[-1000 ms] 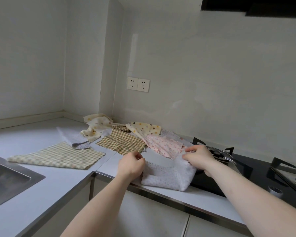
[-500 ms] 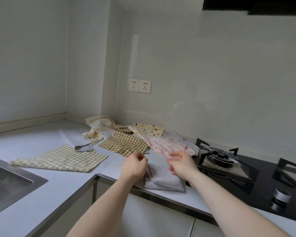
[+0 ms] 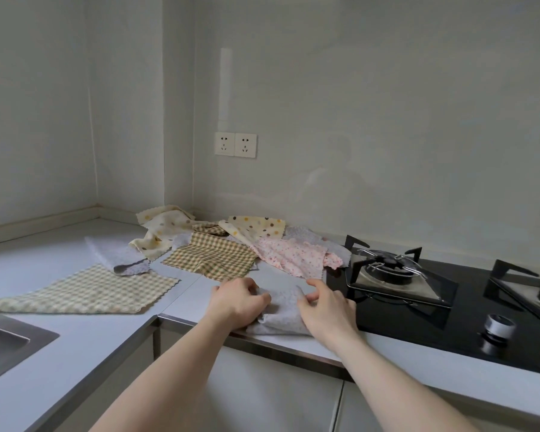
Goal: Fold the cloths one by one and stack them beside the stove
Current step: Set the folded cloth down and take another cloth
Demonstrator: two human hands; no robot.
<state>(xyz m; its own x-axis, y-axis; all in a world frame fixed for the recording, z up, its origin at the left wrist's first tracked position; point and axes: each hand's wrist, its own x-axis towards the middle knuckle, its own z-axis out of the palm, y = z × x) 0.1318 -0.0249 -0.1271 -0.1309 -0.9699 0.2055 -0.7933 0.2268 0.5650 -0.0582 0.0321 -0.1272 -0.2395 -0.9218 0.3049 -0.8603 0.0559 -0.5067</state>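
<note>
Since the earlier frame the grey-white cloth has been pressed down into a flatter folded bundle, and both hands have drawn closer over it. At the far left a steel sink is set into the bench by its near edge. Behind it lies a spread yellow checked cloth, with a crumpled grey cloth touching its far corner. Toward the bench's back corner sits a loose heap: a cream dotted cloth, a brown checked cloth, another dotted cloth and a pink floral cloth, all overlapping. At the front edge, just beside the stove, the folded cloth lies flat; the left hand has curled fingers pinching its left side, and the right hand rests on its right side with bent fingers gripping the fabric. On the stove a burner stands behind a round knob.
</note>
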